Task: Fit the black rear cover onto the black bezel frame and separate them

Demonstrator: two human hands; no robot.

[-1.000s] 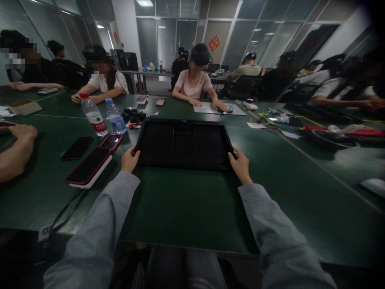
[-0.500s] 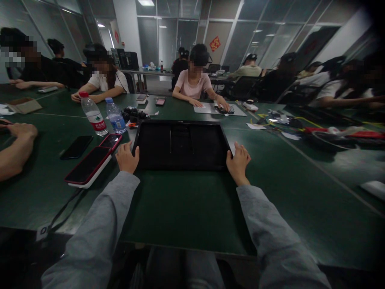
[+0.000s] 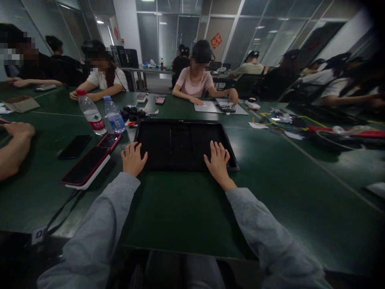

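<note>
A black rectangular panel with a raised rim [image 3: 156, 140], like a monitor casing, lies flat on the green table in front of me. Two thin upright lines run across its middle. My left hand [image 3: 132, 160] is at the panel's near left corner, fingers apart, the thumb toward the inside. Over the right part of the panel is my right hand [image 3: 218, 160], fingers spread and nothing held. Whether either hand touches the surface I cannot tell.
Left of the panel are a red-capped bottle [image 3: 92, 114], a blue-capped bottle [image 3: 114, 114], a black phone [image 3: 74, 147] and a red-cased phone [image 3: 87, 165] on a white block. A co-worker's arm [image 3: 16, 144] rests at far left. Cables [image 3: 282, 118] lie at right.
My right hand has left the panel's right edge and moved left over the panel. My left hand has shifted slightly right, onto the near left corner.
</note>
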